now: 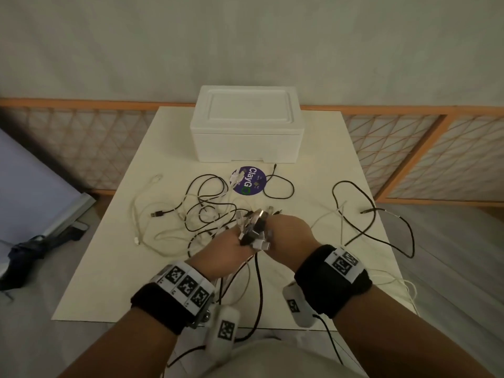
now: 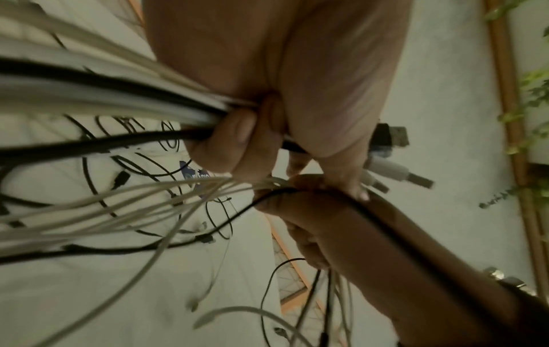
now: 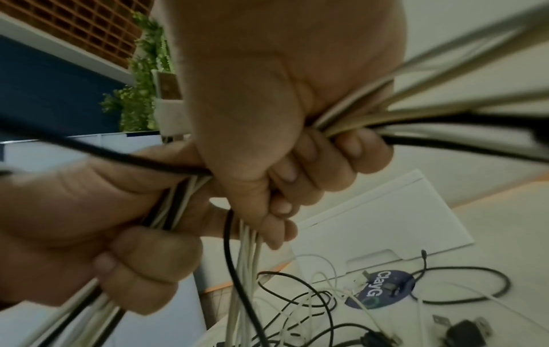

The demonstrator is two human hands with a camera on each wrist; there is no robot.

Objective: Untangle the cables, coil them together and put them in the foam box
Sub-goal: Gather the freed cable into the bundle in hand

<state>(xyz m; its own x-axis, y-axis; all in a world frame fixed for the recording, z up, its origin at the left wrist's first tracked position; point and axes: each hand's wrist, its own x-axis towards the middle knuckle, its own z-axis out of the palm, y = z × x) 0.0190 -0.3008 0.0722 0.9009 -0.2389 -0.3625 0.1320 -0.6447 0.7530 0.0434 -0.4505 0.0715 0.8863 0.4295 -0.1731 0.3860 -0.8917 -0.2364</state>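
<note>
Several black and white cables (image 1: 207,211) lie tangled across the white table (image 1: 114,268). Their plug ends (image 1: 255,227) are gathered into one bunch above the table's middle. My left hand (image 1: 231,246) grips that bunch from the left and my right hand (image 1: 286,233) grips it from the right, the two hands touching. In the left wrist view my left hand (image 2: 237,145) curls round the cables (image 2: 104,94). In the right wrist view my right hand (image 3: 285,178) curls round them too. The white foam box (image 1: 246,124) stands at the table's far edge with its lid on.
A round purple sticker (image 1: 248,181) lies on the table just in front of the box. Some cables (image 1: 406,236) hang over the right and near edges. A wooden lattice screen (image 1: 409,148) runs behind the table, and a dark folded umbrella (image 1: 24,255) lies on the floor at left.
</note>
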